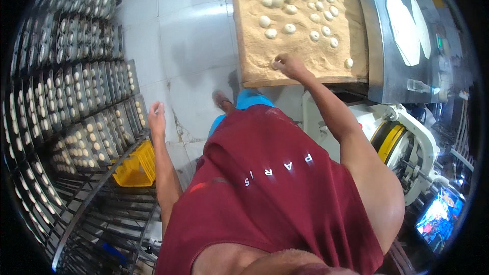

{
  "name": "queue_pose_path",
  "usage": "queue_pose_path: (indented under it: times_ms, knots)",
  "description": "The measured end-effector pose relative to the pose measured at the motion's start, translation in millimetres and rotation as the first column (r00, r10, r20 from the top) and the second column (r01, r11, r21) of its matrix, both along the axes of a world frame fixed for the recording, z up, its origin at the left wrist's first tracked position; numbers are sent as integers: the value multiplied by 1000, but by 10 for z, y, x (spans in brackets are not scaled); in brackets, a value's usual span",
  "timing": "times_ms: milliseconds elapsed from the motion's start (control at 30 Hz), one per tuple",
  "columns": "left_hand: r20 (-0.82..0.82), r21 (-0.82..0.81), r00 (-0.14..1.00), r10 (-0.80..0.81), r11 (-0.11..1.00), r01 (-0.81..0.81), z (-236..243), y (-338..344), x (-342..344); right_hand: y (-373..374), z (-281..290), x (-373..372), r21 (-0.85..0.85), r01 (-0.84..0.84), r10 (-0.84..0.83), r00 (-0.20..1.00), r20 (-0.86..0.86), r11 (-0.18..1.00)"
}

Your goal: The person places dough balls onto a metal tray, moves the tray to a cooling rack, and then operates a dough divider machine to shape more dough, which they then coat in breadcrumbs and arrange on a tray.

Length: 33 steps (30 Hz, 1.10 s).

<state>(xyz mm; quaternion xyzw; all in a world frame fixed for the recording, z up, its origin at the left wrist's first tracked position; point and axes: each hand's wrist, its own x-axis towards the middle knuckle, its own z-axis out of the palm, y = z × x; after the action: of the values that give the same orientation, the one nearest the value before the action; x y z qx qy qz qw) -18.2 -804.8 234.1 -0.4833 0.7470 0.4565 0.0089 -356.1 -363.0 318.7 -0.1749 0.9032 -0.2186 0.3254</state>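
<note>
A shallow wooden-edged tray [304, 80] of tan, crumb-like powder lies ahead of me. Round pale dough balls [290, 29] are scattered over it, most of them toward its far half. My right hand [290, 66] reaches into the near left corner, its fingers closed around a dough ball [275, 64] that they mostly cover. One more dough ball [349, 63] rests alone near the right edge. My left hand [157, 117] hangs out over the floor at the left, beside the racks, with its fingers stretched out and nothing in them.
Racks of trays [76, 91] filled with rows of dough pieces line the left side. A yellow crate [136, 165] stands by a dark metal frame [94, 188]. Right of the tray is a metal counter [374, 35]; below it, a white machine [423, 142] with a yellow-rimmed wheel and a lit screen [440, 216].
</note>
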Motion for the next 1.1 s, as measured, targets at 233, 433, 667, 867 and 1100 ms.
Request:
queue_pose_path:
  times_ms: [233, 433, 667, 867, 1100]
  knots:
    - [91, 13, 949, -303, 953, 303, 276, -266, -629, -13, -819, -539, -56, 289, -291, 896, -335, 956]
    - [267, -56, 821, -504, 843, 536, 275, -1095, -1435, -326, -1210, -1343, -299, 363, -470, 660, -586, 883]
    - [183, -124, 671, -719, 660, 741, 471, -838, -3084, -738, -1145, -1821, -209, 758, -772, 535, -344, 618]
    - [-156, -441, 82, -984, 144, 886, 399, 125, -4965, -1132, -1137, -1759, -365, 787, -848, 352, -396, 497]
    - [-184, -694, -594, -783, -325, 642, -317, 1722, -6691, -1617, -1241, -1776, -346, 853, -881, 236, -411, 390]
